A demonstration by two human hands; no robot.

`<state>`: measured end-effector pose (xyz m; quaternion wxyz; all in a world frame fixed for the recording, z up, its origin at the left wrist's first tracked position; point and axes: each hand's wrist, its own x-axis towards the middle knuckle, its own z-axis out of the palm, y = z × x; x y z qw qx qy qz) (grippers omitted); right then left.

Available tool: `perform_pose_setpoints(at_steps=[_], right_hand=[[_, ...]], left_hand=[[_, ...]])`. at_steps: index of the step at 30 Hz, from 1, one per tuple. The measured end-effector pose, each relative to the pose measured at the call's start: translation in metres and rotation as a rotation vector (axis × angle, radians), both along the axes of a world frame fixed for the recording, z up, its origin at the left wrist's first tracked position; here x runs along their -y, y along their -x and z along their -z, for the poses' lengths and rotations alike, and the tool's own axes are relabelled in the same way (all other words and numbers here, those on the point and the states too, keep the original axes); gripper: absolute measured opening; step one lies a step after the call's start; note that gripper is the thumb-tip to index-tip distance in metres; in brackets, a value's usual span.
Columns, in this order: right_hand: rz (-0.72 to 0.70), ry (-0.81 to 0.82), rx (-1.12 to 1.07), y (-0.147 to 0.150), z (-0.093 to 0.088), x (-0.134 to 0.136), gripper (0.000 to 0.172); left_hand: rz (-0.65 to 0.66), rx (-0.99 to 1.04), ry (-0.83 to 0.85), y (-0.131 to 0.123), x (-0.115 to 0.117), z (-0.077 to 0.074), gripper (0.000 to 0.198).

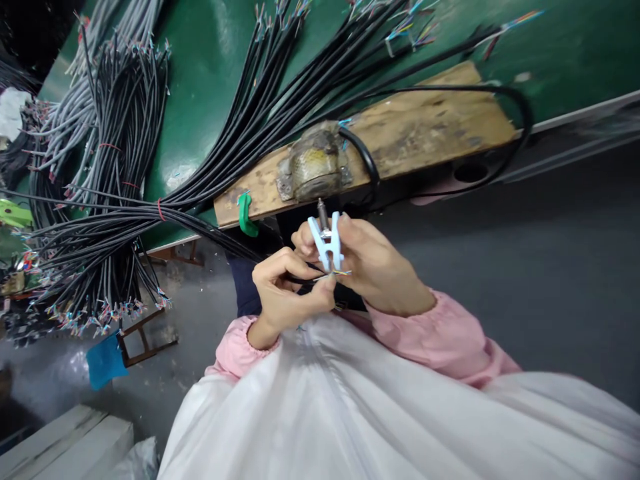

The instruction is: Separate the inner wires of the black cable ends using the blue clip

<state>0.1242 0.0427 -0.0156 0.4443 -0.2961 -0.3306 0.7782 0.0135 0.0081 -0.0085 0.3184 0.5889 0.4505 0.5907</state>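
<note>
My left hand (pixel 295 290) pinches the end of a black cable (pixel 300 279) between thumb and forefinger. Thin coloured wires (pixel 343 272) fan out from that end, just below the jaws of a light blue plastic clip (pixel 326 245) shaped like a clothes peg. My right hand (pixel 373 257) has its fingers closed around the clip from the right and behind. A metal shaft (pixel 323 212) reaches from a worn, tape-wrapped motor (pixel 315 163) down to the clip. How the clip joins the shaft is partly hidden.
The motor sits on a stained wooden board (pixel 425 127) at the green table's (pixel 200 87) edge. A bundle of black cables (pixel 280 133) crosses the table. More tied cable bundles (pixel 123 127) lie left. A green clamp (pixel 246 217) grips the board; a blue stool (pixel 107 360) stands below.
</note>
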Motion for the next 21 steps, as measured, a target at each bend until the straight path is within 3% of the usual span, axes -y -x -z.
perform_pose_setpoints(at_steps=[8, 13, 17, 21], right_hand=[[0.052, 0.13, -0.064, -0.001, 0.033, 0.004, 0.064], [0.069, 0.121, 0.02, -0.017, 0.025, 0.023, 0.061], [-0.083, 0.034, 0.26, -0.032, 0.007, 0.036, 0.062], [-0.295, -0.144, 0.421, -0.046, 0.007, 0.038, 0.051]], left_hand=[[0.034, -0.037, 0.028, 0.006, 0.005, 0.004, 0.042], [0.037, -0.067, -0.038, 0.008, 0.01, 0.009, 0.042], [0.173, -0.144, -0.022, 0.017, 0.014, 0.014, 0.035], [0.416, -0.361, -0.009, 0.037, 0.012, 0.0, 0.03]])
